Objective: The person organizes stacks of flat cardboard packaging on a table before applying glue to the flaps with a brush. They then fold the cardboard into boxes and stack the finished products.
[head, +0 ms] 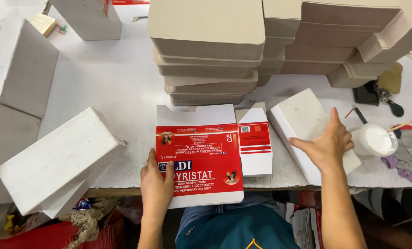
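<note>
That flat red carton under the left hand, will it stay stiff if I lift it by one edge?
Probably not. The red carton is one thin unfolded sheet with crease lines, so it would likely bend at the folds. It looks light, and its glossy print may slide on the table. Part overhangs the table edge under the left hand, so that edge seems easy to pinch.

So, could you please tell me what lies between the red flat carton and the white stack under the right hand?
In the head view, only bare white table separates the red carton from the white stack.
</note>
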